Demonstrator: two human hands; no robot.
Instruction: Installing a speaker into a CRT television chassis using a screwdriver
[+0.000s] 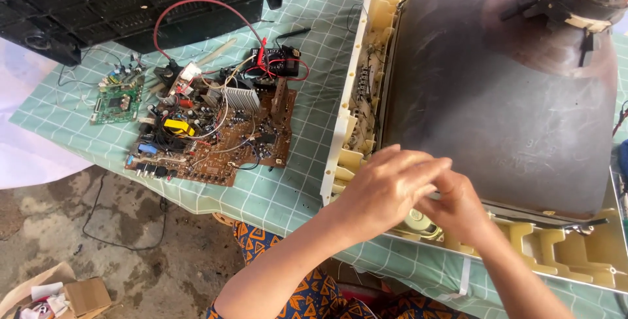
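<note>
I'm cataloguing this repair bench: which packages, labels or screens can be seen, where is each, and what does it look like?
Picture tube: a screen seen from its grey funnel-shaped back, lying in a cream plastic television frame at right; both hands are at its near edge.
Cardboard box: small, brown, on the floor at bottom left.
Yellow label: small rectangle on a part of the brown circuit board, left of centre.

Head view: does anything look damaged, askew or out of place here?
Yes. The picture tube lies bare in its cream front frame, the brown circuit board sits loose on the checked cloth with wires trailing. Both hands work at the frame's lower edge.
</note>
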